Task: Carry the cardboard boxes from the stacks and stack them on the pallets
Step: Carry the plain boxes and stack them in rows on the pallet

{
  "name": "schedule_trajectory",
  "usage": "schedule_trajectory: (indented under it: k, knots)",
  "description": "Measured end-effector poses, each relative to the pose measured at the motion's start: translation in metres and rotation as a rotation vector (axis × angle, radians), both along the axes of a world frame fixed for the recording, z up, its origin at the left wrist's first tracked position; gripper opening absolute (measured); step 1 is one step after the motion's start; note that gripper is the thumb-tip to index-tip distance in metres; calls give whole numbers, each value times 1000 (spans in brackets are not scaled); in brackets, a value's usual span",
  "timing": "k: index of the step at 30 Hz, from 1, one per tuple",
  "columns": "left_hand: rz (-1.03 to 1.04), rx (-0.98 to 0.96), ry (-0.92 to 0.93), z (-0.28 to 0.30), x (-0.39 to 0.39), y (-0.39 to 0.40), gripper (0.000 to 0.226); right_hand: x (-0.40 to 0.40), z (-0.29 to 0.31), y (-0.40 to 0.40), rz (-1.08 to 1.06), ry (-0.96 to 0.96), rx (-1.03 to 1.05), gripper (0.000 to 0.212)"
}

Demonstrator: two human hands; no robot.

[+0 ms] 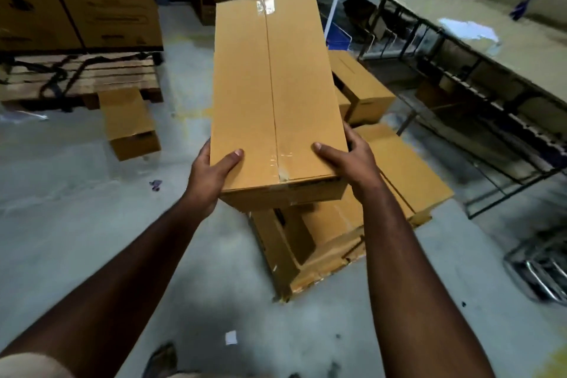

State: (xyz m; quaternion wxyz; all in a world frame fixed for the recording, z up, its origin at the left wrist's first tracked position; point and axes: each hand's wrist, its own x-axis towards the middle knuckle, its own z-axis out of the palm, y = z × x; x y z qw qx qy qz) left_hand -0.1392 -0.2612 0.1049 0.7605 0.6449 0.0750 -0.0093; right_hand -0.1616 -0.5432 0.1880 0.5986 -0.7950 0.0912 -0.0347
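A long brown cardboard box [270,92], taped along its top seam, is held up in front of me above the floor. My left hand [211,178] grips its near left corner, thumb on top. On the near right corner my right hand [349,159] grips the same way. Under the held box lie more cardboard boxes [310,242] on the floor, and further boxes [365,92] sit behind to the right. A wooden pallet [92,77] lies at the left, carrying large printed cartons [82,0].
A small open box [129,123] leans against the pallet's front. A long table [497,49] with a metal frame runs along the right, a white-framed rack [337,0] behind it. Metal chair legs [540,270] stand at the right edge. Grey concrete floor [76,181] spreads to the left.
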Motion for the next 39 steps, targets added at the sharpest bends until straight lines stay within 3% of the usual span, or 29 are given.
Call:
schedule_trajectory:
  k: [9, 20, 25, 30, 35, 39]
  knots:
    - [-14, 4, 16, 21, 5, -167, 65, 31, -1, -178, 38, 32, 28, 76]
    - [-133, -36, 7, 6, 44, -395, 85, 65, 11, -403, 1, 79, -22, 66]
    - [-163, -35, 99, -26, 42, -491, 66, 83, -46, -504, 46, 138, -71, 69]
    - [-94, -10, 188, -65, 28, -568, 63, 100, -122, -583, 155, 204, -52, 64]
    - [12, 85, 321, -100, 17, -585, 78, 124, -185, -607, 324, 325, -32, 97]
    - [83, 234, 429, -125, 29, -579, 71, 137, -230, -597, 416, 393, -21, 105]
